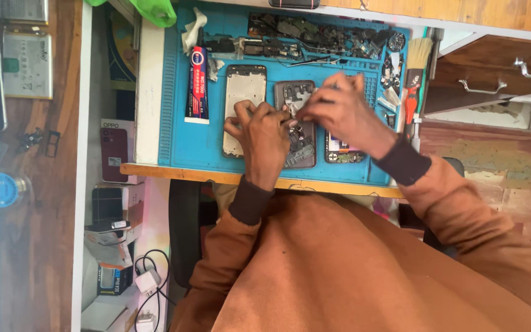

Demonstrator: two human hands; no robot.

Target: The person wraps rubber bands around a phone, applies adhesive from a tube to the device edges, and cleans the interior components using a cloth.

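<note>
Here the blue work mat [179, 150] covers the table, and both hands meet over its middle. Leftmost on the mat lies a glue tube [198, 83], long axis running near-to-far. Just right of it lies a bare phone frame [244, 92], same orientation, partly covered at its near end by the left hand [264, 132].

The left hand rests curled, fingers bent inward, pressing down on the opened phone [296, 98] — the dark body with exposed boards at the mat's centre. That phone lies directly under and between the hands, long axis near-to-far, parallel to the frame.

The right hand [339, 110] comes in from the right, fingertips drawn together in a pinch at the phone's middle; what they pinch is too small to tell. Both hands touch the phone; the left covers its near half.

Right of the hands, a third phone body [342, 154] shows partly, and a brush [418, 61] lies at the mat's right edge.
</note>
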